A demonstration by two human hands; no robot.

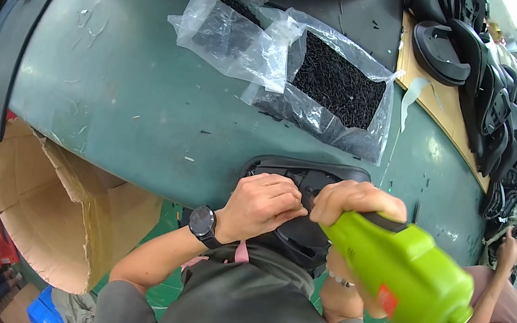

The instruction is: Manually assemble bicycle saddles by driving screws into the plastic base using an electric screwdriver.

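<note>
A black moulded plastic part [344,172] with a raised rim and a ribbed inside lies at the near table edge, against my body. Over it my left hand [265,204] is closed, thumb and fingertips pinched together. Whatever sits in that pinch is too small or hidden to make out. Wrapped round the front of a bright green corded power screwdriver [412,271] is my right hand [359,202]. The tool is tilted, its rear and black cord toward the lower right. Its tip is hidden behind my right hand, close to my left fingertips.
Clear plastic bags, one on the left [223,42] and one on the right [316,132], hold many small black screws [344,81]. Black moulded parts [439,51] are piled at the right. An open cardboard box [49,217] stands at the left. Another person's arm [495,277] shows at the right.
</note>
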